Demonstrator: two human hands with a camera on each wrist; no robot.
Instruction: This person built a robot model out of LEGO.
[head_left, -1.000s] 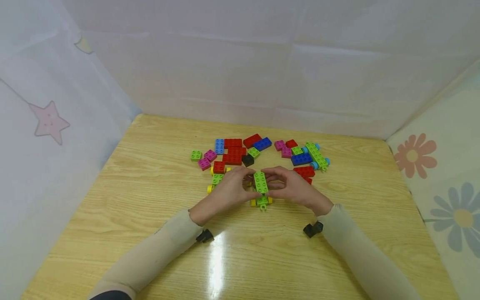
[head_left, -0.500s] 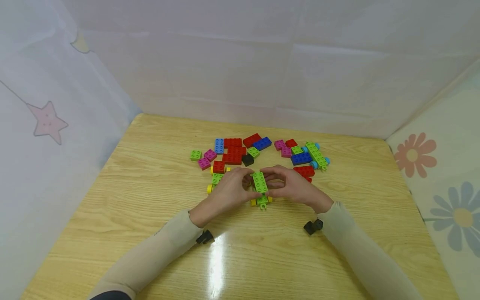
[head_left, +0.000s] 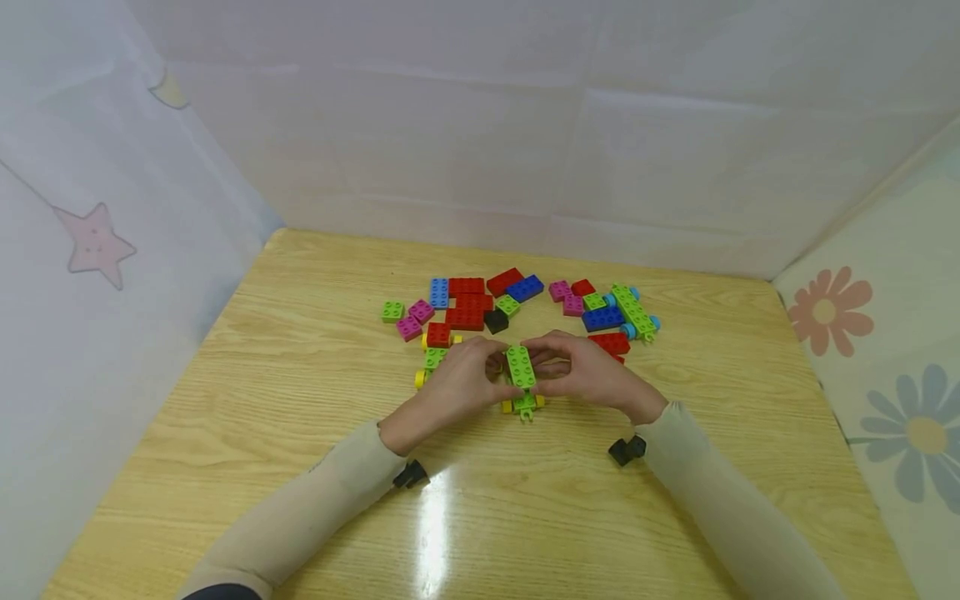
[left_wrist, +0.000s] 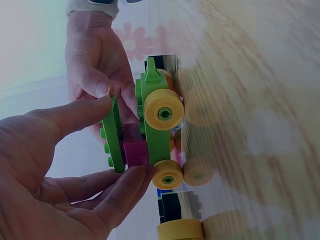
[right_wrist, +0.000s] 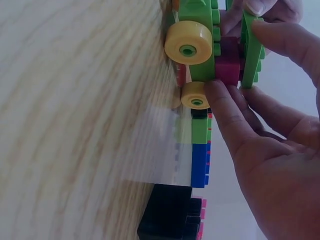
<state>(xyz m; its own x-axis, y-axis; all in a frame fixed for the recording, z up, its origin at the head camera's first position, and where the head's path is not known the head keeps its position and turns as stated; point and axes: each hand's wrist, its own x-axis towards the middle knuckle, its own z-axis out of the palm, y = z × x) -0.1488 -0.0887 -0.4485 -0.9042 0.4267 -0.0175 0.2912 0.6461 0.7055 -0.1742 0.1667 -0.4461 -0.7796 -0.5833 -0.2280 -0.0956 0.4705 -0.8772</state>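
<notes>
My left hand (head_left: 467, 377) and right hand (head_left: 591, 375) hold a light green plate brick (head_left: 521, 367) from its two sides, thumbs at its near end and fingers toward the far end. Under it, in the left wrist view, a magenta brick (left_wrist: 135, 145) sits on a green wheeled base (left_wrist: 158, 142) with yellow wheels. The plate is tilted over the magenta brick, its thumb end standing away from the base. In the right wrist view, fingertips reach the magenta brick's lower end beside a yellow wheel (right_wrist: 195, 95). The base's hook (head_left: 527, 414) points toward me.
Another yellow-wheeled base carrying a red brick (head_left: 438, 335) is partly behind my left hand. Red, blue, green and magenta bricks lie behind, with a black brick (head_left: 496, 321) among them. A blue-wheeled green base (head_left: 633, 312) stands back right; red bricks (head_left: 609, 343) lie near my right hand.
</notes>
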